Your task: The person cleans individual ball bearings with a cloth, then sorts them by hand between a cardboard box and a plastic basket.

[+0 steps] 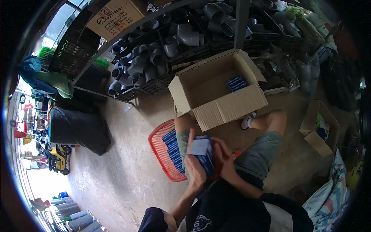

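Observation:
Between my two hands, above my lap, is a stack of small blue boxes (205, 156) with a pale face turned up. My left hand (195, 169) presses its left side, fingers stretched along it. My right hand (224, 157) closes on the right side, partly blurred. A red plastic basket (155, 149) stands on the floor by my left leg, with rows of similar blue boxes (174, 150) in it. In front of me an open cardboard carton (232, 104) holds a few blue boxes (236, 82) near its right end.
Black crates (154, 83) of grey pipe elbows (141, 63) line the rack ahead, with a metal post (241, 23). A smaller open carton (322, 127) lies at right, near a striped sack (328, 193). A dark-covered pile (79, 127) stands at left.

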`<act>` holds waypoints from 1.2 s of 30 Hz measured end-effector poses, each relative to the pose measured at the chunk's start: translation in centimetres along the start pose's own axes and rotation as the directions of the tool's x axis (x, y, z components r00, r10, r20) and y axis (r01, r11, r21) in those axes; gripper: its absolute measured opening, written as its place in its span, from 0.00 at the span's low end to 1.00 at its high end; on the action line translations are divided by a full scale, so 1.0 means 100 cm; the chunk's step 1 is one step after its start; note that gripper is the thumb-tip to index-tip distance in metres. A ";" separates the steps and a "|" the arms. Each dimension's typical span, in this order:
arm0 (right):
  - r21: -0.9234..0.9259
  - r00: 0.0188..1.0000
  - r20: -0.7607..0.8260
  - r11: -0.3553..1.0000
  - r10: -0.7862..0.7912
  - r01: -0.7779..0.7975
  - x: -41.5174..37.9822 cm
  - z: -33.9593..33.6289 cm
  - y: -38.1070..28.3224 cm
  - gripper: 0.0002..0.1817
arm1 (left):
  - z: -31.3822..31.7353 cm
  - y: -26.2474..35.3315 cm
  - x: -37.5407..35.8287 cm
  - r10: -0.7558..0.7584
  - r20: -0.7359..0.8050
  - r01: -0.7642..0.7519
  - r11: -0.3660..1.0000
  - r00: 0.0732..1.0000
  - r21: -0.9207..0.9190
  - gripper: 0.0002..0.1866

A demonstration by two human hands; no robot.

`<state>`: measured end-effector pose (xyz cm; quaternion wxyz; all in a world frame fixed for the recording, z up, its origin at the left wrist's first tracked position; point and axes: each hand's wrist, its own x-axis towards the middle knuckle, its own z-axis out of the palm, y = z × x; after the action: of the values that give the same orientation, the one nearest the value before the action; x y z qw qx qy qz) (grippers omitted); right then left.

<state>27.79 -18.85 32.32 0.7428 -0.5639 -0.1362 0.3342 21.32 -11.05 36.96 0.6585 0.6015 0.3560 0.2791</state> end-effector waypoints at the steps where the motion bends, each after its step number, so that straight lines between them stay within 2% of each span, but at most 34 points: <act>1: 0.063 1.000 -0.022 0.998 0.000 0.002 0.008 -0.005 -0.006 0.20 | 0.002 -0.001 -0.003 0.022 0.051 -0.023 0.999 0.998 0.023 0.52; 4: 0.207 0.997 -0.069 0.978 0.020 -0.005 0.022 -0.016 -0.024 0.21 | 0.005 -0.005 -0.013 0.051 0.210 -0.064 0.996 0.976 0.057 0.47; 5: 0.247 0.996 -0.084 0.969 0.028 -0.006 0.024 -0.018 -0.028 0.21 | 0.001 -0.010 -0.011 -0.056 0.212 0.033 0.994 0.976 0.107 0.44; 7: 0.150 0.994 -0.108 0.989 0.013 0.003 0.023 -0.019 -0.032 0.21 | -0.006 -0.014 -0.004 -0.267 0.201 0.225 0.952 0.943 0.208 0.40; 8: 0.101 0.993 -0.117 0.995 0.006 0.006 0.023 -0.019 -0.033 0.20 | 0.001 -0.015 -0.004 -0.245 0.182 0.244 0.969 0.952 0.026 0.34; 11: -0.248 0.986 -0.060 0.959 -0.156 0.136 0.028 -0.025 -0.025 0.20 | 0.006 -0.033 -0.020 -0.254 0.132 0.268 0.958 0.958 -0.099 0.33; 12: -0.229 0.993 -0.004 0.967 -0.119 0.115 0.028 -0.025 -0.026 0.20 | 0.016 -0.038 -0.024 -0.179 0.077 0.190 0.964 0.981 -0.183 0.30; 14: -0.192 0.994 0.102 0.979 -0.045 0.064 0.026 -0.025 -0.027 0.21 | 0.013 -0.037 -0.026 -0.221 0.029 0.223 0.974 0.975 -0.051 0.29; 15: -0.196 0.981 0.159 0.970 -0.113 0.144 0.024 -0.024 -0.029 0.21 | 0.013 -0.031 -0.022 -0.239 0.004 0.239 0.971 0.971 0.011 0.29; 16: -0.197 0.960 0.214 0.955 -0.178 0.221 0.019 -0.020 -0.033 0.22 | 0.009 -0.029 -0.015 -0.071 -0.019 0.074 0.976 0.997 0.206 0.26; 17: -0.195 0.933 0.269 0.935 -0.239 0.295 0.013 -0.018 -0.034 0.23 | 0.006 -0.027 -0.008 -0.117 -0.043 0.121 0.988 0.992 0.100 0.27; 19: -0.256 0.904 0.351 0.904 -0.244 0.343 0.005 -0.020 -0.028 0.27 | 0.001 -0.023 0.009 -0.209 -0.082 0.198 0.972 0.975 -0.125 0.29; 20: -0.288 0.885 0.399 0.884 -0.240 0.369 0.001 -0.022 -0.031 0.28 | -0.005 -0.022 0.016 -0.236 -0.125 0.219 0.966 0.964 -0.136 0.26; 22: -0.338 0.853 0.477 0.852 -0.212 0.401 -0.005 -0.022 -0.029 0.30 | -0.003 -0.014 0.017 -0.177 -0.128 0.160 0.978 0.976 -0.135 0.27; 23: -0.338 0.852 0.469 0.844 -0.232 0.416 -0.001 -0.022 -0.031 0.30 | -0.002 -0.012 0.018 -0.147 -0.127 0.130 0.982 0.981 -0.136 0.27; 24: -0.339 0.852 0.460 0.838 -0.249 0.427 0.004 -0.022 -0.035 0.31 | -0.012 -0.038 0.013 -0.181 -0.119 0.181 0.983 0.976 -0.008 0.27; 28: -0.353 0.873 0.448 0.860 -0.190 0.368 0.023 -0.019 -0.044 0.31 | 0.007 -0.024 -0.003 -0.143 0.005 0.143 0.988 0.990 -0.062 0.25; 31: -0.336 0.859 0.399 0.821 -0.320 0.462 0.005 -0.013 -0.039 0.31 | -0.004 -0.038 0.012 -0.089 -0.021 0.088 0.996 0.996 -0.027 0.26; 32: -0.351 0.850 0.440 0.816 -0.290 0.460 -0.002 -0.015 -0.039 0.31 | -0.004 -0.035 0.013 -0.062 -0.040 0.063 0.998 0.997 0.016 0.28; 35: -0.383 0.824 0.522 0.802 -0.222 0.459 -0.012 -0.024 -0.042 0.32 | -0.014 -0.031 0.027 -0.272 -0.112 0.260 0.959 0.956 -0.108 0.34; 36: -0.385 0.820 0.530 0.801 -0.214 0.458 -0.011 -0.026 -0.042 0.32 | -0.007 -0.016 0.024 -0.235 -0.116 0.228 0.971 0.965 -0.069 0.34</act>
<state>29.86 -22.10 35.60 0.5664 -0.6048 -0.4904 0.2700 22.09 -8.93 35.04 0.6797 0.5191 0.4559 0.2464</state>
